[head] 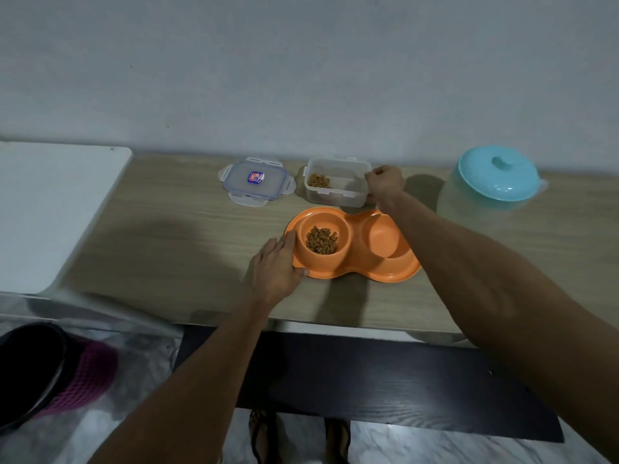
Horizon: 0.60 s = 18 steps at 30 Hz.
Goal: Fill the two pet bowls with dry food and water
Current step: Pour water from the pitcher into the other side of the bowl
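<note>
An orange double pet bowl (355,266) sits on the wooden table. Its left cup holds brown dry food (322,240); its right cup (385,237) looks empty. My left hand (276,267) rests flat against the bowl's left rim, thumb on its front edge. Behind the bowl stands a clear plastic food container (335,192) with a little kibble left inside. My right hand (385,184) is closed on that container's right rim. A clear jug with a turquoise lid (495,174) stands at the far right.
The container's clear snap lid (256,180) lies flat left of the container. A white board (50,212) covers the table's left end. A wall runs close behind. A dark shelf (368,380) lies below the table's front edge, and a dark basin (30,366) sits lower left.
</note>
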Tool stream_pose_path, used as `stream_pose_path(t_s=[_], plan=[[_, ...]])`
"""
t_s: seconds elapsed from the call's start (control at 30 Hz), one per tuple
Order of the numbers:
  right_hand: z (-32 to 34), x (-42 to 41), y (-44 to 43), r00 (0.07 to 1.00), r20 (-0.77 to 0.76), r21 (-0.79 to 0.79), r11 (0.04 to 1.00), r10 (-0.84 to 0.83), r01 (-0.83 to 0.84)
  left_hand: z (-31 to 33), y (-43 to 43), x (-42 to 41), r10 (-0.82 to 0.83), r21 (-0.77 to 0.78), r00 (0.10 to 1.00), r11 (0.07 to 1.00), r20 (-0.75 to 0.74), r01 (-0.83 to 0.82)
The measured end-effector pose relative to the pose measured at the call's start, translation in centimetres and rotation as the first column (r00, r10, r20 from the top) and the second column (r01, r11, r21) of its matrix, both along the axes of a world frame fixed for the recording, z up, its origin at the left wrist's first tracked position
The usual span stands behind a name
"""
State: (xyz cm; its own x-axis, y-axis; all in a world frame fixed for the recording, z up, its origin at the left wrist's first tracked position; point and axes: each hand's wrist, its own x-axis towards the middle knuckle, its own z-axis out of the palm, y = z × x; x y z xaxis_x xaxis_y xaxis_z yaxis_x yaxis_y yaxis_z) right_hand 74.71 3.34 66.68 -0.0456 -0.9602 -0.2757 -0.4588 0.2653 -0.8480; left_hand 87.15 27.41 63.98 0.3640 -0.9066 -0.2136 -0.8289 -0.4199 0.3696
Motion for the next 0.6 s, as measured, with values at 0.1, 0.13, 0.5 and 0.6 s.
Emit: stream_pose_path(t_s=[0.1, 0.13, 0.5, 0.6], plan=[[1.8, -0.7, 0.9, 1.000, -0.009, -0.026, 0.999, 0.028, -0.029, 0.3, 0.1, -0.2, -0.031, -0.082, 0.999, 0.996, 0.032, 0.034], [2.7, -0.9, 1.3, 0.999, -0.010, -0.035, 0.999, 0.033, -0.033, 0.7, 0.0, -0.5, -0.044, -0.093, 0.998, 0.995, 0.037, 0.047], [13.4, -8.2, 2.2, 0.997, -0.075, -0.362, 0.932, -0.023, -0.006, 5.0, -4.6, -7.7, -0.265, -0.063, 0.963, 0.961, 0.052, 0.268], [14.5, -12.6, 1.4, 0.988, -0.109, -0.455, 0.889, -0.110, 0.049, 4.9, -5.8, -9.4, -0.259, -0.050, 0.965, 0.964, 0.051, 0.261]])
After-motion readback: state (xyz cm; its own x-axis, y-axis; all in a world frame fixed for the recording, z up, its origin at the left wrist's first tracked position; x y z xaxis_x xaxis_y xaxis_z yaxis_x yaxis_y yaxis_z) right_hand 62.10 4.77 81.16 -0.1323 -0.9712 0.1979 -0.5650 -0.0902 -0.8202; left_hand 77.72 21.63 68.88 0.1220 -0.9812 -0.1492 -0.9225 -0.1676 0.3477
